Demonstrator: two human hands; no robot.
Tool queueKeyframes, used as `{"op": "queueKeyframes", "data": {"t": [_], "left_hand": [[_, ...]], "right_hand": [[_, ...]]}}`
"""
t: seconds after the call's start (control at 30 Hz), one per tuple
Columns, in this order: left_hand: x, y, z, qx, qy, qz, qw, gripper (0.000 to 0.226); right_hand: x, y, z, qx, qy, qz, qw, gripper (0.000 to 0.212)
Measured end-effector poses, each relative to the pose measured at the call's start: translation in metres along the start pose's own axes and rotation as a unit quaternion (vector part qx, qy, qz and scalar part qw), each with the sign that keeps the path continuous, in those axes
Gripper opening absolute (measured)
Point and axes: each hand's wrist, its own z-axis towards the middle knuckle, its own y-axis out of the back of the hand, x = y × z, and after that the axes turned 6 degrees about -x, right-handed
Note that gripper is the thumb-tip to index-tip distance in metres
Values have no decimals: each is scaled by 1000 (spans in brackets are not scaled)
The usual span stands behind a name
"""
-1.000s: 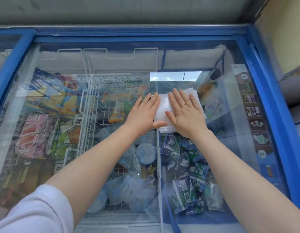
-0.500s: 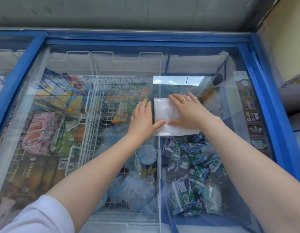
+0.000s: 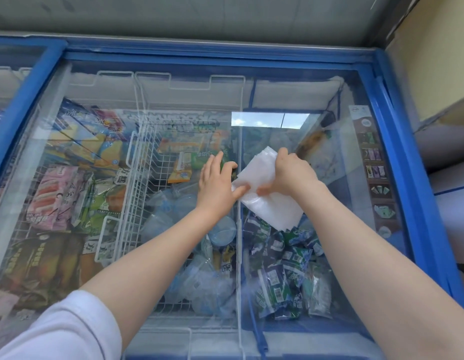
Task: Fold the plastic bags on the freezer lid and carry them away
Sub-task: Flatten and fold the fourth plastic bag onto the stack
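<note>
Only the head view here. You've got the folded plastic bags (image 3: 267,193) as one white, tilted packet sitting over the glass freezer lid (image 3: 337,162), a bit right of the centre seam. Your right hand (image 3: 290,175) has its fingers curled over the packet's far edge with the thumb underneath, so it's clamped on the bags. Your left hand (image 3: 216,184) is spread, fingers mostly straight, thumb touching the packet's left corner and holding nothing. I can't tell whether the packet's lower end is touching the glass or already lifted off.

My read is that the folding is basically done, or on its last crease, and you're at the pick-up step. Next move probably needs the right hand to keep the layers pinched so the slippery stack doesn't fan open, with the left either sliding under to support it or giving one more press flat. Then lift it clear and walk off.

Around you: blue lid frame (image 3: 397,157), a sticker strip (image 3: 373,172) down the right side of the glass, wire baskets (image 3: 145,178) and ice cream packs (image 3: 51,196) below the glass. None of that sits on top of the lid, so nothing looks to be blocking the lift. A wall (image 3: 433,63) is close on the right.
</note>
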Motion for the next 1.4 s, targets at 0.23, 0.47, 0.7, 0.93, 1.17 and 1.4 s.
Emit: {"op": "queueKeyframes", "data": {"t": [0.23,0.47,0.7,0.93,1.17,1.4], "left_hand": [[6,19,-3,100,-63,-143,983,56],[11,46,-17,36,-84,-215,972,15],[41,57,-47,-42,-129,-149,979,29],[78,107,-77,71,-135,120,981,20],[70,158,-119,37,-294,122,947,17],[26,126,-181,91,-517,8,851,13]], "right_hand": [[-6,0,-27,-24,191,138,972,22],[-1,-5,-47,-50,224,200,952,43],[31,-51,-68,16,153,419,895,28],[40,-61,-109,-85,135,215,963,29],[56,-57,-195,-406,96,56,907,21],[43,-105,-354,-400,-167,109,895,24]]}}
